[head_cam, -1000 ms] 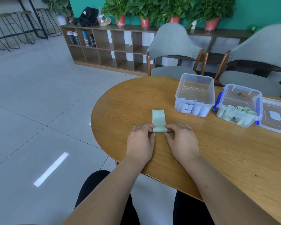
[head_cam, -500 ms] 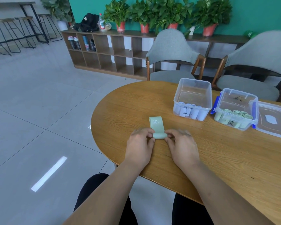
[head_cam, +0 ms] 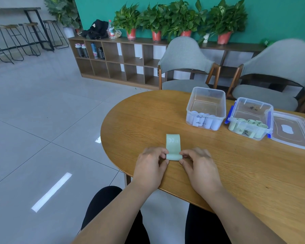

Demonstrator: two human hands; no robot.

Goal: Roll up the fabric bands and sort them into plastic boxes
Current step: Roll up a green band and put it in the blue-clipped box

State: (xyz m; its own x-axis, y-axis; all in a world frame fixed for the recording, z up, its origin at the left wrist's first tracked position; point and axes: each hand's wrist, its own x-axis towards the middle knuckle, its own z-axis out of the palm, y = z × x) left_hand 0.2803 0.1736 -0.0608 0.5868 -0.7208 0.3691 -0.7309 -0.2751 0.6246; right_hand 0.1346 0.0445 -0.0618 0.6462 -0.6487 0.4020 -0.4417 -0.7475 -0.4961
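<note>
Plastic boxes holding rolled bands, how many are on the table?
2: the clear box with white rolls, and right of it the blue-clipped box with green rolls. Others may lie off frame.

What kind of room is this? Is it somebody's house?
Probably not a house. It looks like an office lounge or café corner: a row of bar stools by a high counter, a long cubby shelf topped with potted plants, and grey padded chairs at a wooden table.
</note>
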